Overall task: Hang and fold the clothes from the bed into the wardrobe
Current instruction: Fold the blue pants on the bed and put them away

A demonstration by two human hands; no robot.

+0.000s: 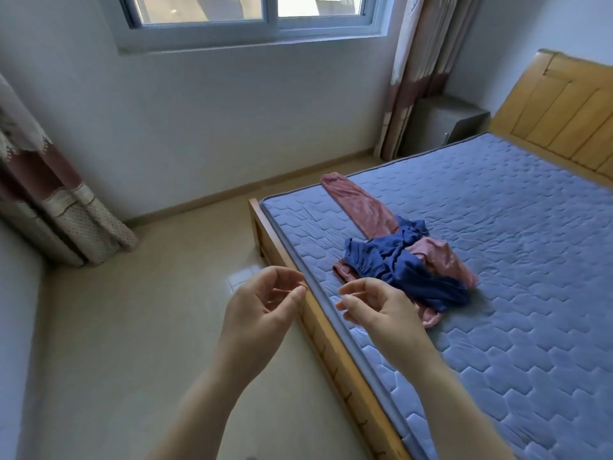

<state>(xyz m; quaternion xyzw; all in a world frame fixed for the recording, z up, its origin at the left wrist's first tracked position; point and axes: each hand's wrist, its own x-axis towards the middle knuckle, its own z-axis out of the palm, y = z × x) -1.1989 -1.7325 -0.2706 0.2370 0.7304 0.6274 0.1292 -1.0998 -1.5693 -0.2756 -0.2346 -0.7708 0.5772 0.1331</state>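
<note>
— What are the hands doing?
— The left hand [265,303] and the right hand [374,307] are up, side by side, not touching. The fingers bend a little and hold nothing.
— Where are the clothes?
— On the bed [517,247], just past the right hand. The blue clothes [398,263] lie bunched on the pink clothes [365,207].
— And far back?
— A window [252,24].

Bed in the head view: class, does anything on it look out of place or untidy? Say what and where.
Yes. A blue garment lies bunched on a pink garment near the mattress edge, and neither is folded. One pink leg trails toward the corner. Nothing looks damaged.
</note>
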